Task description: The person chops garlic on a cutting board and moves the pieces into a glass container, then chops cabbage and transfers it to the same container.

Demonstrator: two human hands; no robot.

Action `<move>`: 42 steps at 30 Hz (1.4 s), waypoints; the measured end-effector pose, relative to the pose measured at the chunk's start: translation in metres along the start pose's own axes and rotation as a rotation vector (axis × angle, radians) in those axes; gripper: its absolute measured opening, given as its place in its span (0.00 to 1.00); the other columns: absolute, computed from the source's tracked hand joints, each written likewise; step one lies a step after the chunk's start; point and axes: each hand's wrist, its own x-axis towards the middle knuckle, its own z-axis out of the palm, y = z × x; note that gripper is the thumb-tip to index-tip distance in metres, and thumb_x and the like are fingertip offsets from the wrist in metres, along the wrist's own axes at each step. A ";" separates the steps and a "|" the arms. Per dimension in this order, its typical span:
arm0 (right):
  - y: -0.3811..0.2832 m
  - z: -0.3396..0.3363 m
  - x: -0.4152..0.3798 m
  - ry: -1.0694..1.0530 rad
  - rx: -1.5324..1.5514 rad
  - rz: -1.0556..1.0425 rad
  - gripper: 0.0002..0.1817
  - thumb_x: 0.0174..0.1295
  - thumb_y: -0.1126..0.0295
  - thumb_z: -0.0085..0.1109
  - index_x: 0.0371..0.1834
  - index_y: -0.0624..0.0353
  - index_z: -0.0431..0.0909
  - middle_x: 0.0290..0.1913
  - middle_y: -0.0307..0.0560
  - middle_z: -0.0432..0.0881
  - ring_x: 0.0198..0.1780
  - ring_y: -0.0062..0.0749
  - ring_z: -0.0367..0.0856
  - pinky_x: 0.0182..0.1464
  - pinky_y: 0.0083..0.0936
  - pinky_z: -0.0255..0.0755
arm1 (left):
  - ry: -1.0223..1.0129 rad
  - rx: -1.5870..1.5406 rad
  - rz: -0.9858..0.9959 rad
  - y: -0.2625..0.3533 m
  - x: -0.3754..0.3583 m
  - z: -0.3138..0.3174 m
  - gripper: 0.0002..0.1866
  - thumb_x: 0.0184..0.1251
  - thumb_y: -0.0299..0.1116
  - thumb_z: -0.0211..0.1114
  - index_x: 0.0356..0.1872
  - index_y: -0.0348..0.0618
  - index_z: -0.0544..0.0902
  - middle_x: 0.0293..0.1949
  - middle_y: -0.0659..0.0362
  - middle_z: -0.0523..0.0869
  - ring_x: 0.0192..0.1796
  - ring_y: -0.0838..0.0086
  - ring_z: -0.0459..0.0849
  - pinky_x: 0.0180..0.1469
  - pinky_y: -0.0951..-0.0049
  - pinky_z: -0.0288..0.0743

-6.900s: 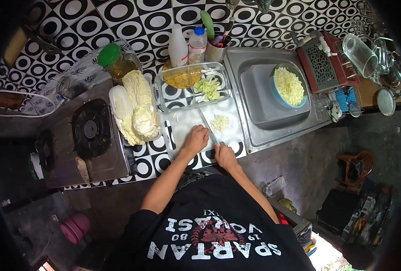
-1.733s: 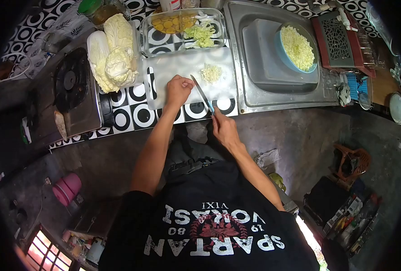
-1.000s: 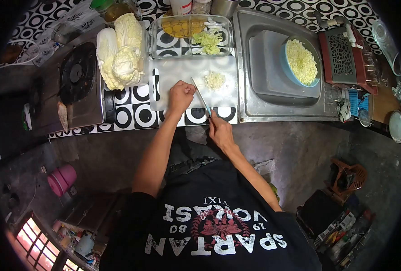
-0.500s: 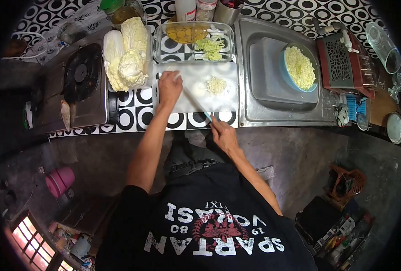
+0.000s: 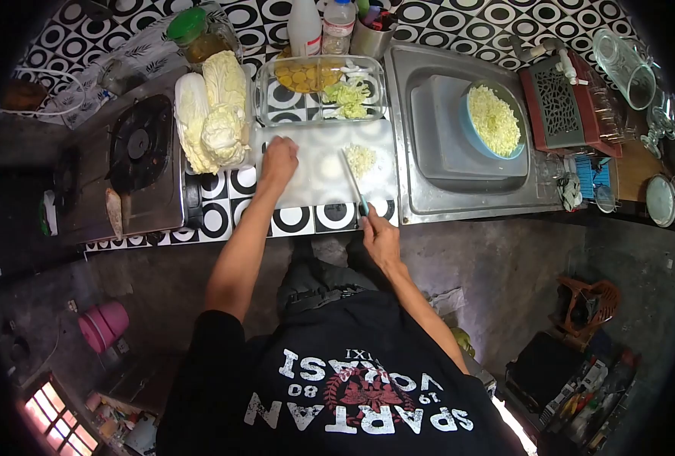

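A blue bowl [image 5: 471, 138] is holding chopped vegetable [image 5: 493, 118], a glass dish [image 5: 292, 121] leafy pieces [image 5: 349, 99]. The right grip [image 5: 383, 240] is clasping a knife [image 5: 355, 178]; the left grip's [image 5: 279, 159] state, I cannot tell.

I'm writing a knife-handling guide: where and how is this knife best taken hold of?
Likely best by its light-blue handle, from the near side, where the right hand has its grip: the handle points that way, while the blade slants away over the cutting board.
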 end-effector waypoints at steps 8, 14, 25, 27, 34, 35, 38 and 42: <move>-0.010 0.000 0.006 -0.028 -0.001 0.060 0.19 0.61 0.72 0.51 0.56 0.64 0.71 0.27 0.63 0.77 0.31 0.55 0.79 0.34 0.38 0.71 | -0.105 -0.136 0.181 0.043 -0.057 0.040 0.04 0.54 0.25 0.57 0.29 0.39 0.79 0.31 0.48 0.78 0.38 0.51 0.76 0.43 0.58 0.72; -0.020 -0.007 -0.003 -0.084 -0.064 0.014 0.20 0.59 0.73 0.51 0.55 0.65 0.71 0.27 0.63 0.77 0.31 0.56 0.78 0.34 0.43 0.71 | -0.044 -0.156 0.107 0.048 -0.064 0.049 0.04 0.55 0.26 0.59 0.30 0.39 0.80 0.31 0.48 0.78 0.38 0.52 0.77 0.42 0.58 0.72; -0.003 0.016 0.023 -0.075 -0.152 -0.129 0.22 0.58 0.76 0.52 0.57 0.65 0.67 0.26 0.62 0.78 0.30 0.56 0.79 0.33 0.44 0.72 | -0.017 -0.273 0.134 0.037 -0.064 0.054 0.04 0.53 0.26 0.62 0.29 0.40 0.82 0.29 0.52 0.79 0.33 0.57 0.78 0.38 0.62 0.73; -0.007 0.011 0.028 -0.126 -0.150 -0.087 0.21 0.58 0.76 0.51 0.57 0.65 0.68 0.26 0.62 0.78 0.30 0.56 0.79 0.33 0.45 0.72 | -0.022 -0.286 0.119 0.039 -0.064 0.055 0.04 0.52 0.26 0.62 0.29 0.40 0.82 0.29 0.52 0.79 0.33 0.57 0.78 0.38 0.63 0.73; -0.006 0.022 0.006 -0.039 -0.164 -0.109 0.22 0.57 0.76 0.51 0.57 0.65 0.68 0.27 0.64 0.78 0.30 0.56 0.79 0.33 0.45 0.72 | 0.023 -0.290 0.142 0.038 -0.064 0.056 0.03 0.51 0.23 0.63 0.29 0.39 0.83 0.27 0.53 0.79 0.28 0.64 0.81 0.33 0.69 0.75; -0.005 0.024 0.012 -0.057 -0.154 -0.104 0.22 0.57 0.77 0.51 0.57 0.65 0.68 0.28 0.64 0.78 0.30 0.56 0.78 0.33 0.46 0.72 | 0.022 -0.288 0.140 0.035 -0.064 0.057 0.03 0.51 0.23 0.63 0.29 0.39 0.83 0.27 0.53 0.79 0.28 0.64 0.81 0.33 0.69 0.75; -0.009 0.018 0.023 -0.094 -0.132 -0.092 0.22 0.56 0.77 0.51 0.56 0.65 0.68 0.28 0.65 0.77 0.30 0.57 0.78 0.32 0.46 0.72 | 0.040 -0.270 0.183 0.038 -0.065 0.055 0.03 0.51 0.23 0.64 0.28 0.39 0.83 0.27 0.53 0.79 0.28 0.66 0.81 0.33 0.70 0.75; -0.015 0.011 0.012 -0.120 -0.115 -0.059 0.22 0.56 0.78 0.52 0.56 0.65 0.68 0.26 0.64 0.77 0.29 0.58 0.78 0.32 0.46 0.71 | 0.021 -0.357 0.064 0.038 -0.066 0.052 0.04 0.48 0.23 0.65 0.28 0.41 0.83 0.27 0.54 0.79 0.29 0.63 0.81 0.34 0.69 0.75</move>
